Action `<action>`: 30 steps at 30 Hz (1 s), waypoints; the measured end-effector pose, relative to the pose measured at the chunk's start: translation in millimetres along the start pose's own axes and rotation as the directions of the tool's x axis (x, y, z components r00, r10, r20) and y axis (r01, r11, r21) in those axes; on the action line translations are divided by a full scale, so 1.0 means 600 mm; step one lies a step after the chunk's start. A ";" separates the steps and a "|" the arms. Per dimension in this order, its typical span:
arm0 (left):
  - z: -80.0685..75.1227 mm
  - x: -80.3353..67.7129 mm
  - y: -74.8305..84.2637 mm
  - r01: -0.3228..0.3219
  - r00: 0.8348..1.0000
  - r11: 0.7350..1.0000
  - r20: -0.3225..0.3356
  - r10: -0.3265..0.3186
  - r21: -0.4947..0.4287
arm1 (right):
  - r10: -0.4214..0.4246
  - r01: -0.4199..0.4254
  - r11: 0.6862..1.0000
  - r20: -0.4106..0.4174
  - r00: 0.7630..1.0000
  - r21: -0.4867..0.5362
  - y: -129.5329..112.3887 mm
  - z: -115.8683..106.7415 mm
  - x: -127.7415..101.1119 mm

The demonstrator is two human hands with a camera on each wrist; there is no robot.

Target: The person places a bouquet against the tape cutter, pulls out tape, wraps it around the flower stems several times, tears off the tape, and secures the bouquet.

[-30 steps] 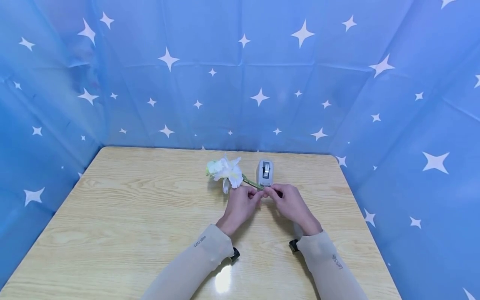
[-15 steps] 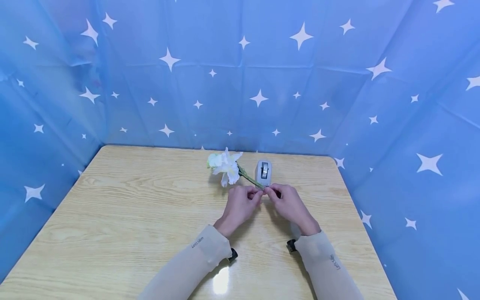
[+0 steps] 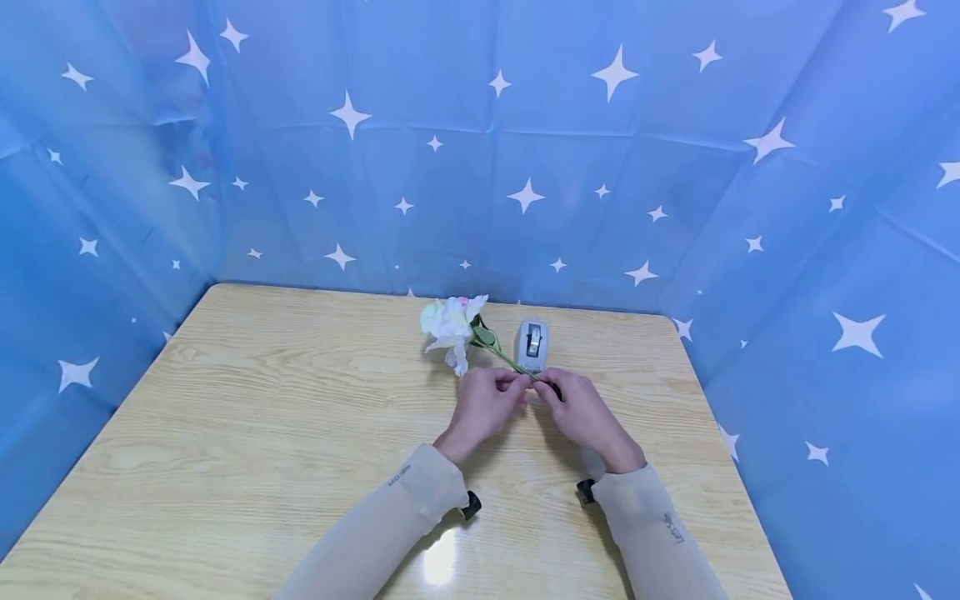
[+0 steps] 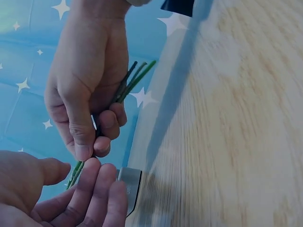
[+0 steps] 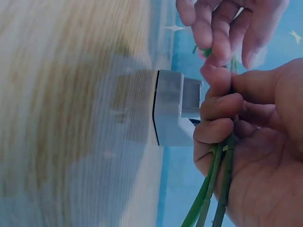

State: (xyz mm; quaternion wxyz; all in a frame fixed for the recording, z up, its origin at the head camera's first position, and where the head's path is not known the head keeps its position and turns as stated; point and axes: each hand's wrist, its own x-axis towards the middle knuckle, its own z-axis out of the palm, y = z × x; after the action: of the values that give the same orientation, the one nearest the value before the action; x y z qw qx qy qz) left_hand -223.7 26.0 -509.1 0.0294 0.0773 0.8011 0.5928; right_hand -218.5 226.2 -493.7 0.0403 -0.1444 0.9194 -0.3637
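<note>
**Binding the stems — keep them bunched**

Right hand grips the green stems in curled fingers, above the worktop just in front of the tape dispenser. Left hand pinches the stems farther up, toward the white flowers. Best practice, by my reading — hold the bundle tight and parallel, turning it slowly so nothing splays.
</note>
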 end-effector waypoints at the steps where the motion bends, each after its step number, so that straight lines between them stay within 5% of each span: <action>1: 0.001 0.001 0.001 0.019 1.000 0.999 -0.002 -0.019 -0.031 | -0.003 0.003 1.000 -0.002 1.000 0.000 0.000 0.000 0.000; 6: 0.007 0.004 0.005 0.146 0.989 0.964 0.012 -0.147 -0.224 | -0.017 0.017 1.000 -0.005 1.000 -0.014 0.001 -0.002 0.001; 11: 0.012 0.005 0.007 0.211 0.976 0.928 0.015 -0.217 -0.307 | -0.032 0.031 0.998 -0.015 0.999 -0.055 0.003 -0.001 0.003; 21: 0.016 0.008 0.000 0.241 0.965 0.871 0.010 -0.262 -0.428 | -0.062 0.057 0.990 -0.032 0.998 -0.133 0.006 0.001 -0.001; 30: 0.019 0.012 -0.007 0.222 0.966 0.852 -0.014 -0.260 -0.474 | -0.026 0.027 0.998 0.006 1.000 -0.048 0.010 0.002 0.002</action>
State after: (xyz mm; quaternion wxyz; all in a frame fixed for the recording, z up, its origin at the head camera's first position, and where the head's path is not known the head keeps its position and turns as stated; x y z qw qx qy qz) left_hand -229.7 36.4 -516.2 0.0901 -0.0561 0.6378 0.7629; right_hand -220.8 229.3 -498.7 0.0343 -0.1584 0.9258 -0.3414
